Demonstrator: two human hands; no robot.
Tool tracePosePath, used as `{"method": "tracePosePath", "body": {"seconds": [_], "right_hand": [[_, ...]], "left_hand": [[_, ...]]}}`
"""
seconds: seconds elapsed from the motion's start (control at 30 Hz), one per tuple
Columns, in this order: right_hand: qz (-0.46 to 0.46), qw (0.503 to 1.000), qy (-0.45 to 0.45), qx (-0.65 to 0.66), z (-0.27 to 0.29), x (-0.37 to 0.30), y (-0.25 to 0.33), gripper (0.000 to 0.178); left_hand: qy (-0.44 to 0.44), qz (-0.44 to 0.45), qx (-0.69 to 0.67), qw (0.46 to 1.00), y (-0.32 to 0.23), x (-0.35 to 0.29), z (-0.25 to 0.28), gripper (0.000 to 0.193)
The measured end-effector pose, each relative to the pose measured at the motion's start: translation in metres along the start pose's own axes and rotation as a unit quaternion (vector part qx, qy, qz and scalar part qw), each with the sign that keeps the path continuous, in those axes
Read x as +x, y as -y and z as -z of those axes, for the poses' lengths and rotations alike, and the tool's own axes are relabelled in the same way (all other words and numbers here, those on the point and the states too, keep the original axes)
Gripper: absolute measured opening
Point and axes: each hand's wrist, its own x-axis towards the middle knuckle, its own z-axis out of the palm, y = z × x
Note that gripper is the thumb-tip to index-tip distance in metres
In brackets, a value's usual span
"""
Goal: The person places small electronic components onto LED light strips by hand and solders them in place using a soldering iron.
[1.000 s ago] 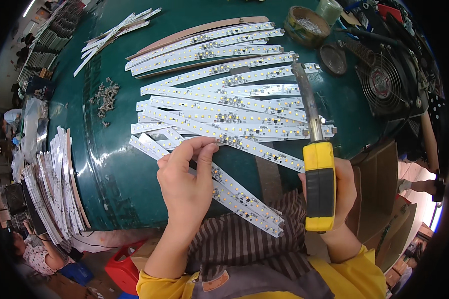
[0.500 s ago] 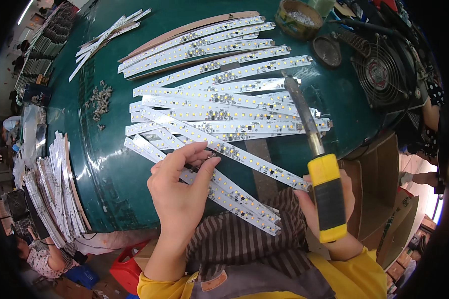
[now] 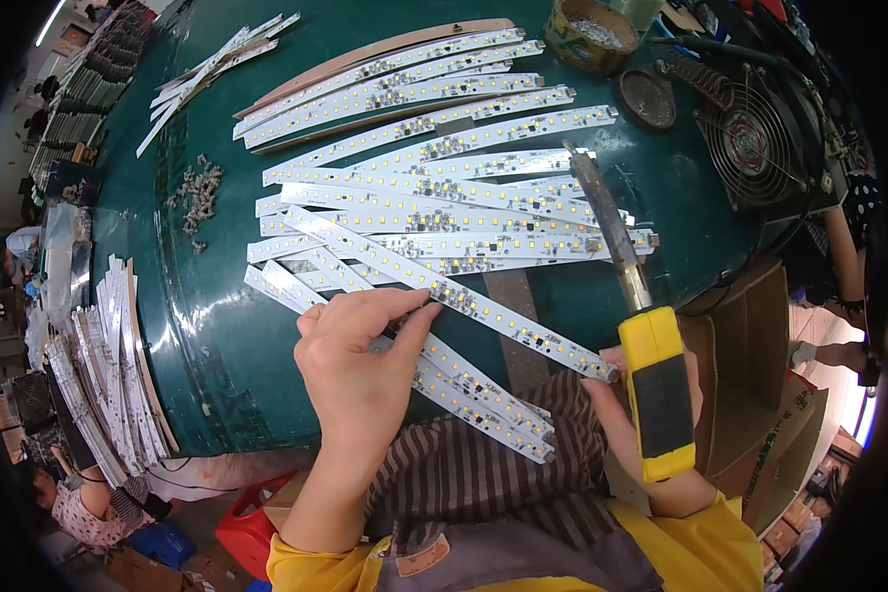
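My right hand [image 3: 617,414] is wrapped round a soldering iron [image 3: 658,395] with a yellow and black handle. The iron's metal barrel points up and away over the strips. Between the thumb and fingers of that same hand is the near right end of a white LED strip [image 3: 523,328], which slants up to the left. My left hand [image 3: 360,345] is closed in a pinch at the lower edge of this strip, near its middle. Whatever lies between those fingertips is too small to make out. Other LED strips [image 3: 493,400] pass below my left hand.
More LED strips [image 3: 385,94] fan across the green table [image 3: 217,326]. Small metal parts [image 3: 197,192] lie in a heap at left. A round tin [image 3: 590,39], a dark dish [image 3: 647,99] and a fan [image 3: 755,143] stand far right. Cardboard boxes [image 3: 735,365] are beside my right arm.
My left thumb and forefinger have closed together and come to the slanting strip's edge. The soldering iron has shifted slightly right and down with my right hand.
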Motion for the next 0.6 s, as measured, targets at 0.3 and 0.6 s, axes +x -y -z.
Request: {"method": "tracePosePath", "body": {"seconds": [0.3,0.6], "right_hand": [[0.003,1.0,0.011,0.026,0.002,0.001,0.001,0.039],[0.013,0.999,0.013,0.029,0.003,0.0,0.0,0.038]], "left_hand": [[0.045,-0.145,0.125,0.98,-0.009,0.014,0.011,0.01],[0.072,-0.218,0.155,0.961,-0.002,0.016,0.016,0.015]]}}
